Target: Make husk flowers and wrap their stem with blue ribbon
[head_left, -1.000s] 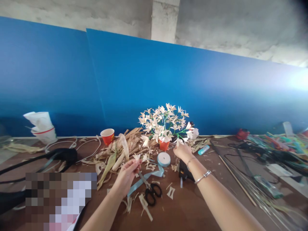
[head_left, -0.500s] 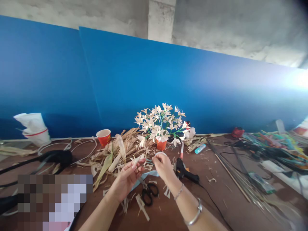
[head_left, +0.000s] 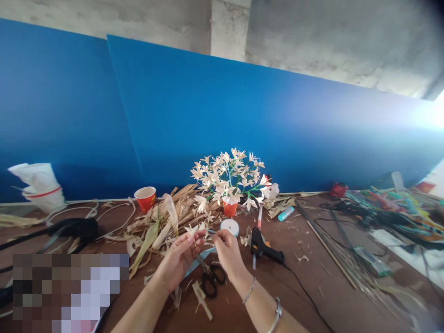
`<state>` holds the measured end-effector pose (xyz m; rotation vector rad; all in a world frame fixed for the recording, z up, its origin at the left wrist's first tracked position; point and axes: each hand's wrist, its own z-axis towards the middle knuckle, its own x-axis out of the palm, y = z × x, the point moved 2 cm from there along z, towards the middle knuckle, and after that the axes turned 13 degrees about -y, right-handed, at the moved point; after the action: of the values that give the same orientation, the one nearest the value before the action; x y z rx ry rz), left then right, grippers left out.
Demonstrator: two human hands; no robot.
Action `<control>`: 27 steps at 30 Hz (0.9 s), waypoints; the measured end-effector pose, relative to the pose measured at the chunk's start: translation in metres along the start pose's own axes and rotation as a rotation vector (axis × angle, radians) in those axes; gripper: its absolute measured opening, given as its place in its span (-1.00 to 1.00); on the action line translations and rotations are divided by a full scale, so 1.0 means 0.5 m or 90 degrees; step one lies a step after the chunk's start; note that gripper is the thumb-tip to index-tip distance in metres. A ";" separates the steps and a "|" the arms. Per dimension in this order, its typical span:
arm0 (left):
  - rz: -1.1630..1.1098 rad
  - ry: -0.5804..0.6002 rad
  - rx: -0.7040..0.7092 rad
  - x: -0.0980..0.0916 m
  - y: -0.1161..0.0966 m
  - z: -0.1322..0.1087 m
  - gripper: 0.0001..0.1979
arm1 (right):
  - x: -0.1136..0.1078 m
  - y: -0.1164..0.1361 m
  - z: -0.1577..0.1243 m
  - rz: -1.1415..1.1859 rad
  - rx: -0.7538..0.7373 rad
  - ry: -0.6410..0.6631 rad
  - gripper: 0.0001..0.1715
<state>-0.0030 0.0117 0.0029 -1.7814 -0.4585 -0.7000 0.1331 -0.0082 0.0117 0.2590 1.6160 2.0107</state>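
My left hand [head_left: 178,259] is closed on a small cream husk flower [head_left: 191,230], whose petals stick up past the fingertips. My right hand [head_left: 227,252] is beside it, thumb and fingers pinched on a thin light-blue strip [head_left: 210,231] that spans the short gap between the hands. Just beyond the right hand lies a white tape roll [head_left: 230,225] with a bluish edge. Beneath the hands are black-handled scissors [head_left: 210,283] and a flat blue strip [head_left: 199,262]. Behind stands a bunch of cream husk flowers [head_left: 227,175] on green stems in a red cup [head_left: 229,209].
A black glue gun [head_left: 265,249] with its cord lies to the right. Dried corn husks [head_left: 183,203], a red paper cup [head_left: 144,199] and white cups [head_left: 45,194] are at the left. Thin rods [head_left: 333,254] and coloured strands [head_left: 391,203] lie at the right. Behind rises a blue panel [head_left: 194,115].
My right hand has moved left and down, closer to my left hand, uncovering the tape roll. The view has shifted slightly. The flower stays in my left hand.
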 end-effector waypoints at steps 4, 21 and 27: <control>0.007 -0.037 -0.001 -0.004 0.001 0.002 -0.97 | -0.002 -0.005 -0.009 -0.011 -0.027 0.014 -0.81; 0.042 -0.020 -0.023 -0.003 0.004 0.001 -0.91 | -0.016 0.017 -0.031 -0.206 -0.382 0.028 -0.85; 0.028 -0.042 -0.012 -0.008 0.009 0.010 -0.87 | -0.017 0.006 -0.029 -0.161 -0.330 -0.010 -0.83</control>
<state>-0.0023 0.0154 -0.0040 -1.8313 -0.4576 -0.6188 0.1324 -0.0252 0.0124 -0.1176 1.0065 2.1288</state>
